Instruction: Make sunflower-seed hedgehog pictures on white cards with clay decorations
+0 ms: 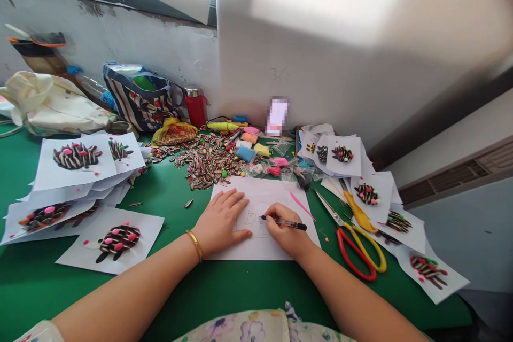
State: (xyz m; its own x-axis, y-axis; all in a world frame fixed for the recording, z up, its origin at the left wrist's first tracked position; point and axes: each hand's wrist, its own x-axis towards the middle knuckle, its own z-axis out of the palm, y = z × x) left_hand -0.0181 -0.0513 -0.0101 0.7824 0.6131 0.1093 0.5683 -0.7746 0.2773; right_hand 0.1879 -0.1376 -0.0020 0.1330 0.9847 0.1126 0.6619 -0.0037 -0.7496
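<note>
A white sheet of paper [232, 250] lies on the green table in front of me, with a faint line drawing near its middle. My left hand [223, 219] rests flat on the paper's left part, fingers spread. In my right hand [289, 231] is a black pen [294, 223], its tip touching the paper at the drawing. A pink plastic tool [301, 204] lies across the sheet's right edge. Just right of the paper are scissors [352, 240] with red and yellow handles, blades slightly apart.
Hedgehog cards made with sunflower seeds pile up on the left [108, 240] and right [368, 195]. Behind the paper lie loose sunflower seeds [212, 157] and coloured clay packets [246, 154]. A striped bag [138, 99], a red bottle [195, 109] and a blurred phone [276, 116] stand along the wall.
</note>
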